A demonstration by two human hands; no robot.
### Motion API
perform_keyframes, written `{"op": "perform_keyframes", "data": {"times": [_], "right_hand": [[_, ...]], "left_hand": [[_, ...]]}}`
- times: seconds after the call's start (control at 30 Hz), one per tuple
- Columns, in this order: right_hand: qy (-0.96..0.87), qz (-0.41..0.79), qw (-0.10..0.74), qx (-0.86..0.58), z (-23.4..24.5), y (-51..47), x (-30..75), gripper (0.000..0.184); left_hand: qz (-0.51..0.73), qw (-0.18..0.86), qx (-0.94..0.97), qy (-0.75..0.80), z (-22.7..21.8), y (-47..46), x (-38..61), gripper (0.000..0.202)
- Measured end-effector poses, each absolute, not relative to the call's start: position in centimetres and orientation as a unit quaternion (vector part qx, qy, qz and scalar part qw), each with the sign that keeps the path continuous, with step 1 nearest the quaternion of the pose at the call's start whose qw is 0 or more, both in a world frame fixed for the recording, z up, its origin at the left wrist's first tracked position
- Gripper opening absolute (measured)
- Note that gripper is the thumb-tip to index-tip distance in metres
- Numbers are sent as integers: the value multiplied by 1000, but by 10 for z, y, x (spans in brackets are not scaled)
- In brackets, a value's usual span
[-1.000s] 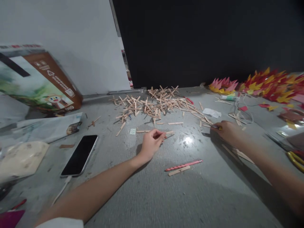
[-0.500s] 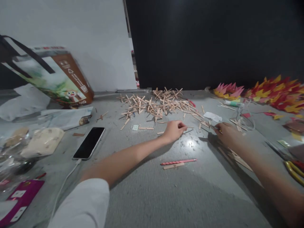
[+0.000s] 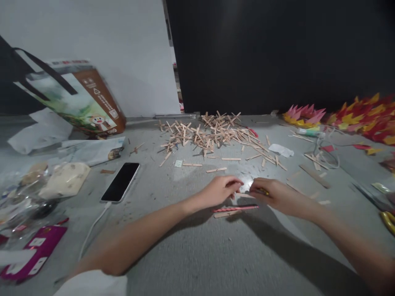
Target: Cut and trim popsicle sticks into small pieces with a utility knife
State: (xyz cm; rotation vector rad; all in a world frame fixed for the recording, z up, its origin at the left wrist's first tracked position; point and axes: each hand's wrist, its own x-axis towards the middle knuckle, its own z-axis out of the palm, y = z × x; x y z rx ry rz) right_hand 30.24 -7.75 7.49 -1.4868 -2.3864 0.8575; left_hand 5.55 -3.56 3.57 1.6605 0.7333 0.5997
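Observation:
My left hand (image 3: 220, 190) and my right hand (image 3: 271, 196) meet at the middle of the grey table (image 3: 197, 255), fingertips almost touching. Both pinch a thin wooden stick (image 3: 245, 195) between them. My right hand also shows something yellowish at the fingers. Just below the hands lie a pink pencil (image 3: 236, 209) and a flat wooden stick (image 3: 225, 213). A large heap of crossed wooden sticks (image 3: 210, 133) lies beyond the hands, with single sticks (image 3: 216, 169) scattered in front of it.
A black phone (image 3: 121, 181) on a white cable lies to the left, beside plastic bags (image 3: 46, 185) and a magenta packet (image 3: 35, 253). A printed carton (image 3: 77, 98) leans at the back left. Red and yellow paper shapes (image 3: 354, 115) line the back right; yellow-handled scissors (image 3: 387, 218) lie far right.
Both hands have drawn back from the stick heap toward me and come together over the pencil. The right hand moved left, the left hand slightly right and nearer.

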Motion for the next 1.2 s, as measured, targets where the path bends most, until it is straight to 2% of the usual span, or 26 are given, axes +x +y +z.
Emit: {"op": "perform_keyframes", "data": {"times": [0.07, 0.17, 0.33, 0.5, 0.6, 0.73, 1.1, 1.2], "right_hand": [[-828, 296, 87, -468, 73, -78, 290, 28], [-850, 293, 74, -432, 72, -77, 276, 23], [-854, 293, 68, -425, 71, -73, 260, 22], [-834, 188, 151, -497, 53, -55, 268, 25], [-796, 155, 146, -567, 39, -32, 280, 28], [-763, 52, 125, -632, 30, 7, 288, 33], [-823, 18, 87, -561, 26, 45, 273, 22], [-849, 18, 81, -521, 24, 41, 272, 27]], "left_hand": [[228, 579, 706, 338, 35, -52, 45, 28], [249, 554, 712, 352, 34, -69, 34, 21], [247, 564, 706, 349, 23, -77, 20, 30], [263, 413, 792, 364, 21, -69, 5, 33], [239, 356, 830, 356, 22, -62, 0, 33], [213, 323, 851, 355, 17, -56, -1, 30], [132, 184, 914, 336, 21, -53, -10, 25], [123, 160, 923, 327, 19, -53, -9, 26]]}}
